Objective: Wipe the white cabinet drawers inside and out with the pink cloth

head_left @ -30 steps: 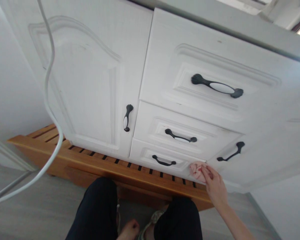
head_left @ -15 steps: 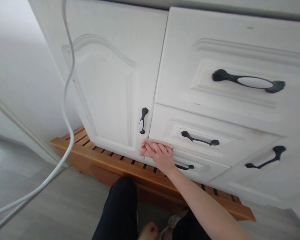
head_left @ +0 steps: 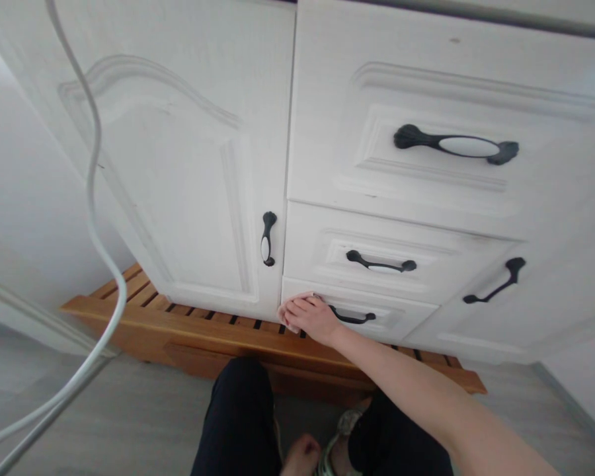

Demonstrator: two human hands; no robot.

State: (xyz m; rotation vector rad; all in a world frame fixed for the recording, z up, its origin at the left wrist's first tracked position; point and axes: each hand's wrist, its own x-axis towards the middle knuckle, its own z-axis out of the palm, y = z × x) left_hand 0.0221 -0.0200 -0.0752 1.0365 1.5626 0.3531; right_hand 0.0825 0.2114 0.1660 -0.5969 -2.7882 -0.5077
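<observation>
Cabinet: white, with dark-handled doors and drawers.
Bench: slatted wood, running crosswise at the cabinet's foot, beyond the knees.
Right hand: fingers laid over the cloth, gripping or pressing unclear; forearm slants in from the right.
Left hand: low between the knees, apparently curled; contents cannot be told.
Cloth: pink, bunched, long axis unclear; under the right hand, the nearer one, left of the bottom handle.
</observation>
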